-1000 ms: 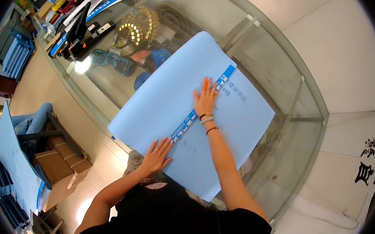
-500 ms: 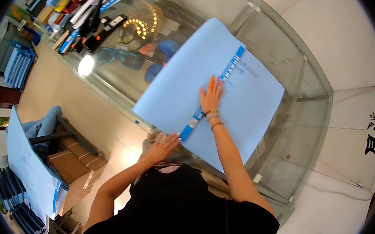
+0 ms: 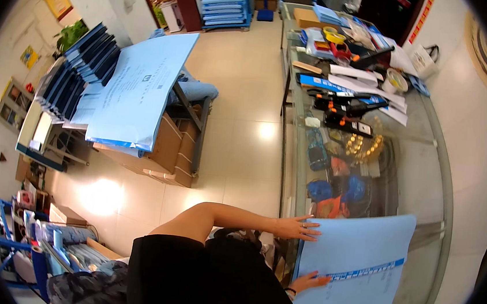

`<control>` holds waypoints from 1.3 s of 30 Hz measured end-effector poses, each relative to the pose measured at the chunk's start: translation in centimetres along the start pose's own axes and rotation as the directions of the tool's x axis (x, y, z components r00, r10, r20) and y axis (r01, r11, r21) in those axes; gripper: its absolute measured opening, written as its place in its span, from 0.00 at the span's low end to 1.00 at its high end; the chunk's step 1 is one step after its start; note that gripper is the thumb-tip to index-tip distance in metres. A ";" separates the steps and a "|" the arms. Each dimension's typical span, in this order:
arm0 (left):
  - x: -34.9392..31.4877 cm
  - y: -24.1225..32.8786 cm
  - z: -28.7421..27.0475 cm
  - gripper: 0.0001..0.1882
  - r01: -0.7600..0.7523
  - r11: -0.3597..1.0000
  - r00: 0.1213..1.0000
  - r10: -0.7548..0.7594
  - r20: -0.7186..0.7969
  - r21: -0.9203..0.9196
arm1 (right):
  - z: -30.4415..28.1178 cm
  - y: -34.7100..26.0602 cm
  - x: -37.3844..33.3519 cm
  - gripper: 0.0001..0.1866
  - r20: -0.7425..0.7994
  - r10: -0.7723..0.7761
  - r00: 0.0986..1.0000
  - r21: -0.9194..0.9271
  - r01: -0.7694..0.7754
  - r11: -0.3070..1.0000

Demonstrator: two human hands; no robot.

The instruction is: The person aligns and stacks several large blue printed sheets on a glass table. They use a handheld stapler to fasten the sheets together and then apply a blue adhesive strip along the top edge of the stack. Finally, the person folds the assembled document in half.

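Blue sheet [image 3: 366,241] has shifted from frame centre to lower right. Left hand [image 3: 299,229]: released, spread at its upper-left corner. Right hand [image 3: 308,281]: fingers extended at printed strip [image 3: 372,268].

L hand [image 3: 296,228], R hand [image 3: 306,282] on blue sht [image 3: 359,248]

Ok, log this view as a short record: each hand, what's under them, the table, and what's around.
Left hand: the left hand is open, fingers spread over an edge of the blue sheet
Right hand: the right hand is open on the same sheet, at one end of the blue strip
Strip: lies across the sheet
Surface: glass table
Also on table: black-and-orange tools, yellow tape roll
Off to the left: another blue sheet, brown cartons below it
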State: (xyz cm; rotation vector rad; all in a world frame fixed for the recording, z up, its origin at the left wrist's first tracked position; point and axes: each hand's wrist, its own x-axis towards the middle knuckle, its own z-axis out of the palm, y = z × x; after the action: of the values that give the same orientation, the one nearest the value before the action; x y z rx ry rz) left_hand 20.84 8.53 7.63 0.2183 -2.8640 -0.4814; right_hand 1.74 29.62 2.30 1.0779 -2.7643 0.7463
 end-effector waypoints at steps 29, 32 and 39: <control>0.6 -13.4 -1.2 0.31 0.296 0.812 0.844 -0.469 -0.261 -0.503 | -5.0 -8.6 6.1 0.28 0.599 -0.125 0.791 0.755 -0.610 -0.238; -0.1 -15.4 1.1 0.25 0.304 0.726 0.805 -0.542 -0.240 -0.617 | -6.3 -2.4 4.5 0.24 0.507 0.206 0.837 0.842 -0.531 0.089; -0.1 -20.5 3.4 0.13 0.398 0.759 0.766 -0.584 -0.269 -0.515 | -8.6 20.5 -6.7 0.19 -0.257 0.753 0.606 0.586 -0.522 0.620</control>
State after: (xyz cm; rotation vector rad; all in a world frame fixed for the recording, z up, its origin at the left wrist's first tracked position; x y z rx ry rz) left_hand 22.29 -9.53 -2.44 0.9103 -2.1738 -1.0161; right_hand -7.51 50.70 -0.25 -0.2342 -2.5127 1.5603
